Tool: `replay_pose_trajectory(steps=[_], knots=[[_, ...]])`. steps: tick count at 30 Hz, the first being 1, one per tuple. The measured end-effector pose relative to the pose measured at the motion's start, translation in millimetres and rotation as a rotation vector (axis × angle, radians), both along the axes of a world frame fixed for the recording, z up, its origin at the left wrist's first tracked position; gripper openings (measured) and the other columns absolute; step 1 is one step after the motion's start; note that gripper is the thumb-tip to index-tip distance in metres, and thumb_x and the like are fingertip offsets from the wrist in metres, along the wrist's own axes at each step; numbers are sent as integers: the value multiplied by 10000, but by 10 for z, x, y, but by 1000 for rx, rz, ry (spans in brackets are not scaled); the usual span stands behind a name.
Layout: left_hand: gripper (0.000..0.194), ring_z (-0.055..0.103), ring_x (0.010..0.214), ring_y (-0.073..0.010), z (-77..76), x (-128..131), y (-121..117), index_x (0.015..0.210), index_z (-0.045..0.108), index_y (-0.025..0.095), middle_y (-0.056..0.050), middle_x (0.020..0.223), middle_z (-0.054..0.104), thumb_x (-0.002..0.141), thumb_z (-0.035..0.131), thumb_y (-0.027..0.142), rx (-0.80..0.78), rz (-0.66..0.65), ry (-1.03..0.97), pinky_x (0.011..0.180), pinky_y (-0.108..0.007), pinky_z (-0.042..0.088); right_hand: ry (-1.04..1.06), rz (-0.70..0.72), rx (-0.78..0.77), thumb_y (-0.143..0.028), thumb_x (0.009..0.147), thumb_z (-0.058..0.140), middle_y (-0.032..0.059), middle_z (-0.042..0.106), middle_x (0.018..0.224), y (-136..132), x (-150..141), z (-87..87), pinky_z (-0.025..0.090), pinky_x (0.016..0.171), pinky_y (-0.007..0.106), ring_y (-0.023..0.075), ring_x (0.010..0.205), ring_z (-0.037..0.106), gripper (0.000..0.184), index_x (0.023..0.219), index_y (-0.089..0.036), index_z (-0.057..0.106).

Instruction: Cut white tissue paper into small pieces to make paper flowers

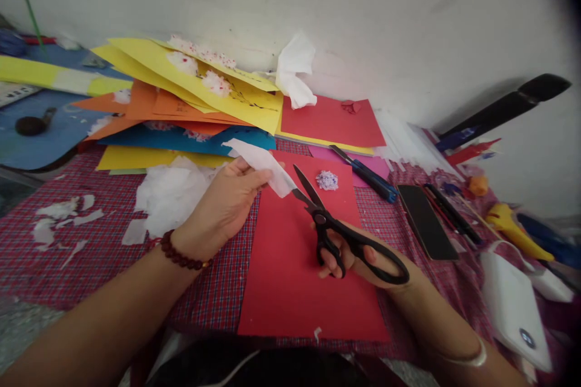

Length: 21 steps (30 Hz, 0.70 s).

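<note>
My left hand (pixel 231 193) pinches a folded strip of white tissue paper (pixel 261 161) between thumb and fingers. With its fingers through the loops, my right hand (pixel 351 254) grips black-handled scissors (pixel 320 217). The blades are parted, and the lower one lies close to the strip's right end; whether they touch I cannot tell. Beneath both is a red paper sheet (pixel 299 278), with a purple-and-white crumpled paper flower (pixel 327 180) near its top. A small white scrap (pixel 317 334) rests at its lower edge. Left of my left hand lies a heap of white tissue (pixel 170 193).
Yellow, orange and blue cards (pixel 181 91) are piled at the back left. A utility knife (pixel 370 178), a phone (pixel 426 222) and a white power bank (pixel 517 308) lie to the right. White scraps (pixel 63 217) are scattered on the checked cloth (pixel 218 296) at left.
</note>
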<state>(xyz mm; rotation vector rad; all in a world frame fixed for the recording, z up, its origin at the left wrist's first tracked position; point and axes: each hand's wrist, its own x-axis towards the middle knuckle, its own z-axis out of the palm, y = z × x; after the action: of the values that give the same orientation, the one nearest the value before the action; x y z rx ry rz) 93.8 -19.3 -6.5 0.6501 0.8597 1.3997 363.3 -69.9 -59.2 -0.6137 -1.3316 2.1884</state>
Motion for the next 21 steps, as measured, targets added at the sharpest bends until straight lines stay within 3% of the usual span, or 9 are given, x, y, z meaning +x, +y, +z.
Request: replay_pose_trajectory(steps=[5,12,16,19,21], knots=[[278,628,779,-103,-38,34,-25,845,684,185,24,830,702,645,751,3,57,-41,17,816,-251,508,123,-10,-95,-613,898,647,44,641,949,1,-52,-35,567,881,423,131,754,606,661,1415,-221,516],[245,627,771,-122,-69,111,-98,838,683,180,7,834,708,651,775,53,-20,-96,36,784,-274,503,184,18,-238,-634,882,658,14,641,904,-1,-175,76,565,917,416,109,726,612,642,1352,-215,533],[288,604,759,-114,-95,169,-134,929,707,197,20,831,700,671,771,87,-27,-150,30,774,-267,488,201,5,-280,-643,874,661,13,642,892,-21,-223,110,566,923,421,109,727,607,622,1309,-214,545],[304,614,798,-124,-125,182,-123,964,711,201,10,883,707,682,774,105,-10,-172,19,797,-276,493,202,-36,-274,-643,877,658,-10,605,828,-36,-232,84,601,721,314,90,630,537,593,1287,-228,549],[323,620,812,-127,-130,176,-104,967,711,197,6,894,707,669,780,93,-4,-172,3,805,-276,496,178,-57,-257,-614,894,656,-20,575,796,-50,-232,64,526,503,206,72,545,460,540,1267,-235,557]])
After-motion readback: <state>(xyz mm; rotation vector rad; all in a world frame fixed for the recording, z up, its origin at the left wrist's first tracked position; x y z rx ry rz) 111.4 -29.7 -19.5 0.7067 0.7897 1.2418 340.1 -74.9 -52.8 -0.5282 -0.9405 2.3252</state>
